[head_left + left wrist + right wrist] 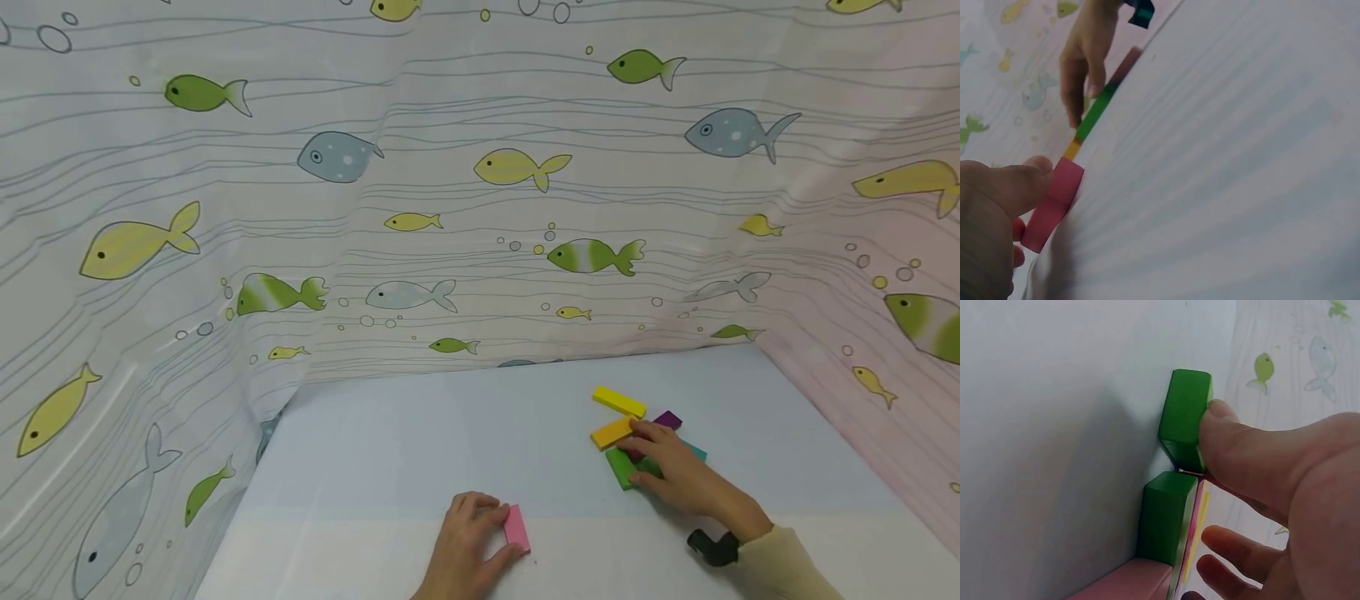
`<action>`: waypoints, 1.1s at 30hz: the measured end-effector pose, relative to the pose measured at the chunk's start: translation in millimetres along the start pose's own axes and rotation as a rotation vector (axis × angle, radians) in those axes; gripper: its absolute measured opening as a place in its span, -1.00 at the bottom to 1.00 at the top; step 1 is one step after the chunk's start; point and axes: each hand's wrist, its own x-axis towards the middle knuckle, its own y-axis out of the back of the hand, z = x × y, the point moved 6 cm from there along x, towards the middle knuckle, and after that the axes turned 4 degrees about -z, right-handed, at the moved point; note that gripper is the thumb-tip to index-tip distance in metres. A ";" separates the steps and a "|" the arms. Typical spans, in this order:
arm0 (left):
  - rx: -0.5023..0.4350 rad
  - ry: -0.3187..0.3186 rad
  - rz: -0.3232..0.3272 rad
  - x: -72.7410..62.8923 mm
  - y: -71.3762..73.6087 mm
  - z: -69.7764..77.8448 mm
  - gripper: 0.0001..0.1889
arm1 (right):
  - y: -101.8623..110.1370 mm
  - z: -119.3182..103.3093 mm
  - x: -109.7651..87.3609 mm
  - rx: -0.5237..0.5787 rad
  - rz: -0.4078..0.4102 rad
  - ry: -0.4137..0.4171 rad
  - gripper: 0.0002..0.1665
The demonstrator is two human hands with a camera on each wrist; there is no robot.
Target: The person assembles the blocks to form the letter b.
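On the white tabletop, my left hand (pixel 467 546) pinches a pink block (pixel 517 529) between thumb and fingers. The left wrist view shows the thumb on one face of that pink block (pixel 1054 203), fingertips behind it. Farther right, my right hand (pixel 678 471) reaches over a loose group of coloured blocks with its fingers spread. Its thumb touches the side of a green block (pixel 1186 409), while the fingertips lie by an orange block (pixel 611 434). A second green block (pixel 1166 515) sits under the hand, partly hidden in the head view.
Around the right hand lie a yellow block (pixel 619 401), a purple block (pixel 669 420) and a blue block (pixel 696 451). Another pink block (pixel 1125 584) shows in the right wrist view. A fish-patterned curtain (pixel 450 258) hangs behind and beside the table (pixel 390 450).
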 end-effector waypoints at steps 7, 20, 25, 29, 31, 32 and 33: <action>0.077 -0.054 0.004 0.4 2.8 2.7 -0.56 | -4.0 -3.2 2.5 -0.027 0.038 -0.032 -0.50; 0.058 -0.084 0.033 1.9 3.3 4.4 -0.63 | -10.6 -23.8 20.9 -0.059 0.044 -0.018 -0.53; 0.059 -0.020 -0.024 1.6 0.5 3.6 -0.61 | -21.0 -30.2 34.1 -0.051 0.005 -0.029 -0.51; 0.063 0.037 -0.083 1.6 -0.9 3.5 -0.61 | -27.2 -40.2 41.9 -0.047 -0.005 -0.035 -0.50; 0.069 0.040 -0.088 1.6 0.1 3.6 -0.61 | -30.8 -47.0 46.5 -0.058 -0.008 -0.025 -0.50; 0.074 0.038 -0.086 1.6 1.0 3.6 -0.61 | -33.1 -49.9 49.3 -0.063 -0.011 -0.022 -0.49; 0.076 0.031 -0.078 1.6 2.0 3.5 -0.61 | -35.4 -53.0 52.1 -0.064 -0.013 -0.019 -0.49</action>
